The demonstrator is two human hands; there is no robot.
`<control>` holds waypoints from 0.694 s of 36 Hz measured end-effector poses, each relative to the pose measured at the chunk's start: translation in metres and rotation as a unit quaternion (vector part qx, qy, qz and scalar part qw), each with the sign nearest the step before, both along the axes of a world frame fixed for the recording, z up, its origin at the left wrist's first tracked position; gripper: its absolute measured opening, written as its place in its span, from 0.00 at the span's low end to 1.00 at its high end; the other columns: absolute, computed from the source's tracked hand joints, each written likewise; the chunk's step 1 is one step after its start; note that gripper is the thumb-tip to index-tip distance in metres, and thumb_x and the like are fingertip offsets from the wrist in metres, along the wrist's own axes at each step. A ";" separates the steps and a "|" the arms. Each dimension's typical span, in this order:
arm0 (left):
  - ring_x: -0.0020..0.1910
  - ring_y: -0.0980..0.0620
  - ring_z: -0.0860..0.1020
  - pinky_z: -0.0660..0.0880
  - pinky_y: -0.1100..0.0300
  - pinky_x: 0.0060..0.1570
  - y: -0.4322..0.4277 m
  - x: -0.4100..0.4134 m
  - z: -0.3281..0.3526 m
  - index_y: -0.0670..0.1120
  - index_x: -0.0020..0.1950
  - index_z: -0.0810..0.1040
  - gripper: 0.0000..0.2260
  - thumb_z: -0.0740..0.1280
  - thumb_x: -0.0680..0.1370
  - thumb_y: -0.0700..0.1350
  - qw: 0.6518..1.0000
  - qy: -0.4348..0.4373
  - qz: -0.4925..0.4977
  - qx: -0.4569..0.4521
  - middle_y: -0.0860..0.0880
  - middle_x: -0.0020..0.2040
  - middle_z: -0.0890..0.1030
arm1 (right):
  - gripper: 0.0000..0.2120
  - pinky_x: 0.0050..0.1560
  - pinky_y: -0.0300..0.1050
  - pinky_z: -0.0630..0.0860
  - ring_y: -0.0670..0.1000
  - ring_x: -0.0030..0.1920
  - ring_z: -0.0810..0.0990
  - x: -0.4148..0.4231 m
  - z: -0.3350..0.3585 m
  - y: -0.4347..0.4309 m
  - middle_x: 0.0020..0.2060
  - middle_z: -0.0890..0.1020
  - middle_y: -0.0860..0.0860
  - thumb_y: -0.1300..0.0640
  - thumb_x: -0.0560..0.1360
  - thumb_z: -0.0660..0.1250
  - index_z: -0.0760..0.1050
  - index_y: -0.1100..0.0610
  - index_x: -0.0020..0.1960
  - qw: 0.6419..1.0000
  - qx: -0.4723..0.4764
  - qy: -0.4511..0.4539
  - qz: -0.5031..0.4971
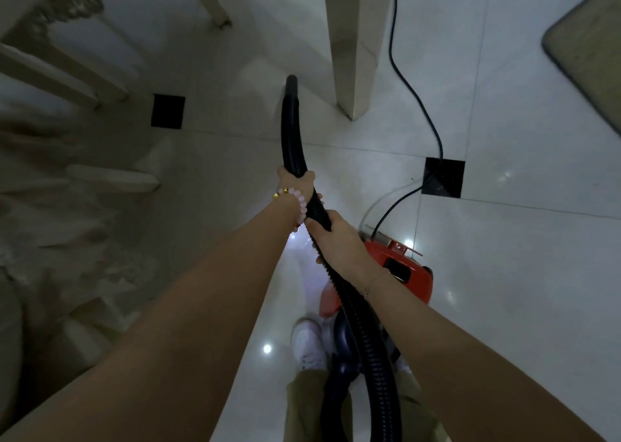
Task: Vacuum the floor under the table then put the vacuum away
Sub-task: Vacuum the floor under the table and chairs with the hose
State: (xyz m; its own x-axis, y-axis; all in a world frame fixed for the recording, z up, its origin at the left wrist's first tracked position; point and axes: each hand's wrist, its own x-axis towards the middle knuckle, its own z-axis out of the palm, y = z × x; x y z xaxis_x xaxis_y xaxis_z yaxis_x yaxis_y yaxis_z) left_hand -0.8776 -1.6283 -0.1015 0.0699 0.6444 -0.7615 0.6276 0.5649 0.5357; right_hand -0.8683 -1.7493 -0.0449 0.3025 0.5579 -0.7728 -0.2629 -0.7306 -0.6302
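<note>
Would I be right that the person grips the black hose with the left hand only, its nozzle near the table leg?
Not quite: the head view shows both hands gripping the hose, left hand ahead, right hand behind it. The nozzle is near the table leg.

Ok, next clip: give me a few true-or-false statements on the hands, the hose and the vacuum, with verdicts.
1. The left hand and right hand both grip the black hose. True.
2. The vacuum body is blue. False: it is red.
3. The nozzle tip appears left of the table leg in this view. True.
4. The beaded bracelet is on the right wrist. False: it is on the left wrist.
</note>
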 end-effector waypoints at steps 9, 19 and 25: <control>0.31 0.52 0.73 0.70 0.61 0.27 0.015 -0.008 -0.008 0.48 0.55 0.53 0.14 0.59 0.79 0.42 0.998 0.039 -0.046 0.006 0.50 0.36 0.69 | 0.16 0.45 0.52 0.78 0.51 0.32 0.75 -0.002 0.000 0.013 0.37 0.76 0.52 0.48 0.79 0.58 0.70 0.59 0.59 1.000 0.000 -0.003 0.028; 0.24 0.52 0.74 0.67 0.70 0.13 0.049 -0.038 -0.003 0.48 0.50 0.61 0.07 0.60 0.79 0.42 0.999 0.022 -0.015 0.026 0.47 0.35 0.70 | 0.20 0.50 0.54 0.78 0.58 0.43 0.78 -0.021 -0.008 0.046 0.45 0.77 0.56 0.46 0.79 0.57 0.67 0.58 0.64 0.993 0.002 -0.057 0.099; 0.23 0.53 0.76 0.73 0.65 0.19 0.079 -0.054 -0.002 0.43 0.50 0.69 0.04 0.60 0.79 0.43 0.997 -0.037 0.066 -0.006 0.46 0.36 0.72 | 0.21 0.49 0.49 0.77 0.62 0.48 0.81 -0.028 -0.017 0.075 0.54 0.80 0.59 0.45 0.79 0.57 0.66 0.56 0.67 0.988 0.018 -0.080 0.130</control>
